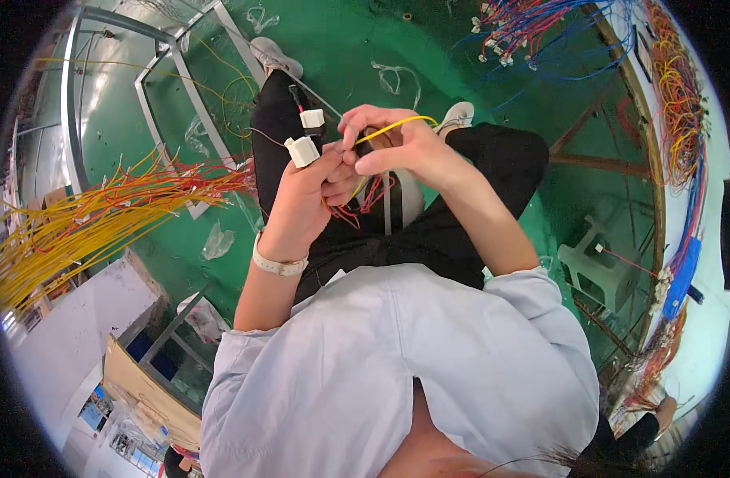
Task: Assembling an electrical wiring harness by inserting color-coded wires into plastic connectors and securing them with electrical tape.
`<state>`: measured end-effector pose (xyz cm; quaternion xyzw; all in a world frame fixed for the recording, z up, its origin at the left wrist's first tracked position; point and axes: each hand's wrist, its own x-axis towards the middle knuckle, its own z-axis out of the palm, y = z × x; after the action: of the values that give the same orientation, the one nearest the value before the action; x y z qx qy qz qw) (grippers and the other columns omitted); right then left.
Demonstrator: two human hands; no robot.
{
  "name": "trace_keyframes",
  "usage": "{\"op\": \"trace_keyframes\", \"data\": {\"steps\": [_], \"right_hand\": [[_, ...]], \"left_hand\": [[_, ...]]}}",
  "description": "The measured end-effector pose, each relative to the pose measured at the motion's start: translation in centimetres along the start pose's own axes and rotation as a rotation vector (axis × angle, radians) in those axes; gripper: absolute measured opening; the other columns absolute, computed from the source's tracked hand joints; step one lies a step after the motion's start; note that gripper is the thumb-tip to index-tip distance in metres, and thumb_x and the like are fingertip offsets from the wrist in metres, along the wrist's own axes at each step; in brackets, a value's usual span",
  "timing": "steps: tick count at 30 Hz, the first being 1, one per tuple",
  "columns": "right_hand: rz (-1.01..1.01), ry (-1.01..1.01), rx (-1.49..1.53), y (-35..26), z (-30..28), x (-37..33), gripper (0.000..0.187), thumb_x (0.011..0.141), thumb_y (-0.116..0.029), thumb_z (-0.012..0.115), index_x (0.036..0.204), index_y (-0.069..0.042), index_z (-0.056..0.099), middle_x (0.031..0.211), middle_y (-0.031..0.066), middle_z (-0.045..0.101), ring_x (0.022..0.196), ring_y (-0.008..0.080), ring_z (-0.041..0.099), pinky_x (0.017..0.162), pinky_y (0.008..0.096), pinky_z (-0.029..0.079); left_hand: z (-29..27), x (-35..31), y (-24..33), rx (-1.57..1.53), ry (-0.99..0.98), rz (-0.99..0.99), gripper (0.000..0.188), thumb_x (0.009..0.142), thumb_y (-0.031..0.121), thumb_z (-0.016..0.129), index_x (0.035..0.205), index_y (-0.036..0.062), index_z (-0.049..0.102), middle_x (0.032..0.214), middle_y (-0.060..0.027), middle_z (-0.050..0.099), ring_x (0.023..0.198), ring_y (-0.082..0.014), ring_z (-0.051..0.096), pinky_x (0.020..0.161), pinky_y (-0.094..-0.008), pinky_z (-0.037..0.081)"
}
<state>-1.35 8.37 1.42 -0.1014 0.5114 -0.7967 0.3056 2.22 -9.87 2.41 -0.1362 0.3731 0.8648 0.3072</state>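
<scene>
My left hand (pixel 309 187) is closed around a bunch of thin red wires (pixel 365 199) over my lap and carries two small white plastic connectors (pixel 304 150) at its fingertips. My right hand (pixel 393 143) sits right beside it, touching it, and pinches a thin yellow wire (pixel 397 125) that arcs over its fingers. A white watch band (pixel 277 265) is on my left wrist. I am seated, in black trousers and a light blue shirt.
A thick bundle of yellow and red wires (pixel 94 215) lies to my left across a metal frame (pixel 174 88). More red, blue and orange wire harnesses (pixel 676 111) hang on a board at the right. A grey plastic stool (pixel 600 267) stands on the green floor.
</scene>
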Motion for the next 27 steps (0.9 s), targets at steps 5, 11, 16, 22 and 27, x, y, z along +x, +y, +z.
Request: {"op": "trace_keyframes", "data": {"steps": [5, 11, 16, 22, 27], "right_hand": [[-0.092, -0.019, -0.03, 0.2, -0.9, -0.4, 0.032, 0.069, -0.006, 0.071, 0.1, -0.002, 0.062, 0.101, 0.0032, 0.05, 0.086, 0.0082, 0.051, 0.08, 0.0229, 0.041], [-0.09, 0.121, -0.064, -0.3, 0.2, -1.1, 0.071, 0.069, -0.005, 0.072, 0.134, -0.004, 0.045, 0.095, -0.0008, 0.053, 0.082, 0.0064, 0.05, 0.072, 0.02, 0.042], [-0.223, 0.192, -0.086, 0.0, 1.4, -2.1, 0.084, 0.066, -0.001, 0.075, 0.14, -0.002, 0.035, 0.096, 0.0011, 0.056, 0.083, 0.0077, 0.051, 0.074, 0.0219, 0.043], [-0.212, 0.169, -0.002, -0.8, 1.8, -1.5, 0.074, 0.07, -0.002, 0.075, 0.134, 0.004, 0.039, 0.102, 0.0066, 0.062, 0.094, 0.0119, 0.06, 0.084, 0.0275, 0.048], [-0.011, 0.114, -0.011, 0.1, 2.1, 2.8, 0.049, 0.079, -0.008, 0.067, 0.124, 0.002, 0.053, 0.105, 0.0054, 0.063, 0.092, 0.0103, 0.06, 0.08, 0.0244, 0.049]], "left_hand": [[0.7, -0.1, -0.3, 0.042, 0.014, 0.037, 0.016, 0.094, 0.017, 0.052, 0.086, 0.0036, 0.057, 0.062, 0.0074, 0.037, 0.053, -0.003, 0.028, 0.047, -0.0197, 0.021], [0.9, -0.4, -0.3, 0.286, 0.089, 0.26, 0.012, 0.092, 0.012, 0.058, 0.089, 0.0005, 0.061, 0.07, 0.0042, 0.054, 0.056, -0.0014, 0.038, 0.048, -0.0191, 0.028], [2.3, 0.2, -1.7, 0.765, 0.337, 0.696, 0.008, 0.09, 0.007, 0.06, 0.088, -0.0009, 0.061, 0.074, 0.0001, 0.06, 0.066, -0.0041, 0.052, 0.058, -0.021, 0.043], [1.0, 0.5, -2.6, 0.726, 0.374, 0.863, 0.009, 0.09, 0.006, 0.058, 0.095, -0.0024, 0.059, 0.081, 0.0016, 0.06, 0.071, -0.0049, 0.051, 0.063, -0.0214, 0.043], [0.7, -0.1, -3.4, 0.631, 0.409, 0.818, 0.009, 0.09, 0.007, 0.06, 0.093, -0.0016, 0.06, 0.076, 0.0016, 0.058, 0.067, -0.0045, 0.049, 0.06, -0.0202, 0.04]]}}
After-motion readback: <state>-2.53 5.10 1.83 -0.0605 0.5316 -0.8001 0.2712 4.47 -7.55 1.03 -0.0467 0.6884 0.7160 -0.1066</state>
